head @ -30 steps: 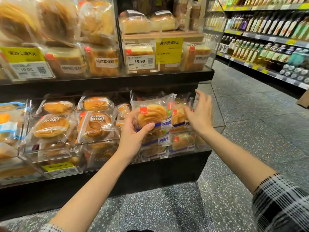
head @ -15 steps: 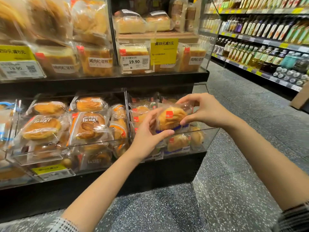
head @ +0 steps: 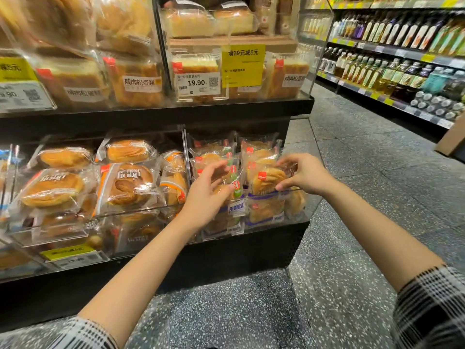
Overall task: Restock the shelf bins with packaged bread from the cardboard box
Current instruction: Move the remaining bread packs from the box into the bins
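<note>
1. While the right hand [head: 305, 175] pinches a bread pack [head: 268, 181] between thumb and fingertips, the pack stands at the front of the right bin [head: 308, 205], on top of other packs.
2. Left hand [head: 208, 195], fingers spread and loosely curved, touches the green-labelled packs [head: 235, 186] just beside it; whether it grips one cannot be told.
3. Swirl buns [head: 125, 183] fill the neighbouring bin to the left.
4. Cake loaves [head: 137, 81] and a 19.90 price tag [head: 198, 84] sit on the shelf above.
5. Bottles [head: 392, 71] line the aisle at right.
</note>
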Available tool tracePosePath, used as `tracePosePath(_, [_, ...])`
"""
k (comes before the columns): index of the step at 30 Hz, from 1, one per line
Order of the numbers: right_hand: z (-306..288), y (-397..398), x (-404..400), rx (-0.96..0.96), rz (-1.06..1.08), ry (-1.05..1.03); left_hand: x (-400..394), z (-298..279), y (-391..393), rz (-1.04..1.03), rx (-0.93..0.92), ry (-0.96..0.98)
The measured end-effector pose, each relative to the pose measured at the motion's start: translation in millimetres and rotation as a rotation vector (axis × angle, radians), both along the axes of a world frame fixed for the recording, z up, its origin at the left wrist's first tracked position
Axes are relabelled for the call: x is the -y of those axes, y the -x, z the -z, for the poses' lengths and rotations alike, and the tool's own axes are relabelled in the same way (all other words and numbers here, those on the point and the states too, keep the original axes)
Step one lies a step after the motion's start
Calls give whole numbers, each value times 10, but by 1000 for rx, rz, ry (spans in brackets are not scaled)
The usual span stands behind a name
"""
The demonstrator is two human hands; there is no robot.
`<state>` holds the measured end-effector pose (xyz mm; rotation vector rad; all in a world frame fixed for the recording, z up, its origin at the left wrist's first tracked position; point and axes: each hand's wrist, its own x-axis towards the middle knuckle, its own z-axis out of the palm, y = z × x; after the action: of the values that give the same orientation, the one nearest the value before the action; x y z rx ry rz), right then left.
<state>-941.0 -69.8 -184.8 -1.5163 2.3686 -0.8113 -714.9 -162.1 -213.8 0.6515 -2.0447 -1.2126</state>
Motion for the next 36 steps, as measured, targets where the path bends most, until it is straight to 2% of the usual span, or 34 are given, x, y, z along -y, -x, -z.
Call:
tracePosePath(4, [-42,-76,40,-40,-73,-102,3,19,36,-36,45,55])
tracePosePath(13, [-214,-182,84,-15,-77,-273,-82,57,238,-205,300,406])
tracePosePath(15, [-245,-241,109,-47,-75,-309,-84,59,261,-232,305,399])
tracePosePath(19, [-253,-429,153,-318,-51,-415,-51,70,203,-163,287,393])
tracePosePath(21, [-236,-499,171,-382,-25,-372,-31,75,179,-139,269,379])
tracePosePath(24, [-125,-629,232,-434,-17,-188,-18,84,167,-139,255,364])
tracePosePath(29, [35,-822,310,-608,50,-215,-12,92,150,-148,235,360])
tracePosePath(33, [-2,-1006,313,-633,62,-273,-7,77,118,-139,249,349])
tracePosePath(36, [13,-1028,293,-564,109,-287,7,69,73,-107,244,337])
